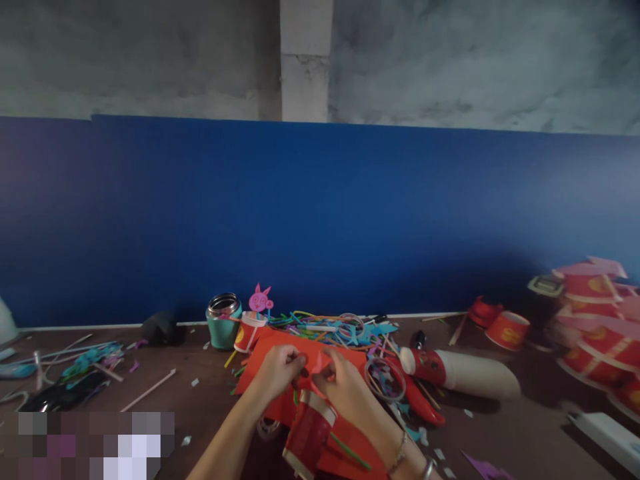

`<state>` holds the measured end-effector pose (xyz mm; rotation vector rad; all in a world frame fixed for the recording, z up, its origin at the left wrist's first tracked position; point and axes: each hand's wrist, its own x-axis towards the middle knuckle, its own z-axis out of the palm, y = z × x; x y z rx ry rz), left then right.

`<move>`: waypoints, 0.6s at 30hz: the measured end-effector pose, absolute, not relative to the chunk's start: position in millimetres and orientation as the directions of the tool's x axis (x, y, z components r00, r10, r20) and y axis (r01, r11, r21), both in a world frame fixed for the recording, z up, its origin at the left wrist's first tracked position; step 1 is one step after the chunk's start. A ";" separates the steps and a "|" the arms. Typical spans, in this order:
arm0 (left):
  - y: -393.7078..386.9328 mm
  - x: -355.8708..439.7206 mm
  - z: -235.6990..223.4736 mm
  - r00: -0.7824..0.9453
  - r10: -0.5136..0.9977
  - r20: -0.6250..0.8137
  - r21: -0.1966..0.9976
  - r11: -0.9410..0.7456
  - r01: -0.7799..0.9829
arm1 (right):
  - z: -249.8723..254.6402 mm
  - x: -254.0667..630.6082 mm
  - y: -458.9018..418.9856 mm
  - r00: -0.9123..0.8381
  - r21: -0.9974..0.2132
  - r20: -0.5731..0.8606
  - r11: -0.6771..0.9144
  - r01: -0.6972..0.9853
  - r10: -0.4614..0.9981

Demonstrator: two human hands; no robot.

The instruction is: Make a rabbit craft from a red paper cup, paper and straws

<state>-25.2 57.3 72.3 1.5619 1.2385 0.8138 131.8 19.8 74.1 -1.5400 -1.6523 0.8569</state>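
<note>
My left hand (pixel 280 371) and my right hand (pixel 345 381) are close together over red paper sheets (pixel 265 363). A small pink piece (pixel 319 362), apparently paper, stands at the fingertips of my right hand, which pinches it. The left thumb and forefinger are pressed together; what lies between them is too small to make out. Just below the hands a red paper cup (pixel 311 427) with pale bands lies tilted. A green stick (pixel 350 451) pokes out to its right.
Behind are a teal jar (pixel 224 331), a paper cup (pixel 250 331) with a pink animal cutout (pixel 259 300), and colourful strips (pixel 320 327). A white bottle (pixel 475 373) lies at right, near red tape scissors-like handles (pixel 423 403). Stacked red cups (pixel 600 333) stand far right, before a blue panel (pixel 320 220).
</note>
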 end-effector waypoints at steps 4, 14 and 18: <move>60.8 -29.2 69.1 0.253 0.965 -0.074 0.954 -0.006 0.301 | 90.7 142.5 3.8 -0.265 -0.694 -0.163 0.080 0.716 0.950; 59.5 -34.5 81.4 0.275 0.957 -0.095 0.956 0.011 0.293 | 105.1 134.1 -12.7 -0.395 -0.586 0.029 0.336 0.737 0.918; 59.5 -40.2 87.5 0.250 0.967 -0.053 0.945 -0.032 0.325 | 110.6 131.0 -14.9 -0.360 -0.517 0.074 0.344 0.784 0.930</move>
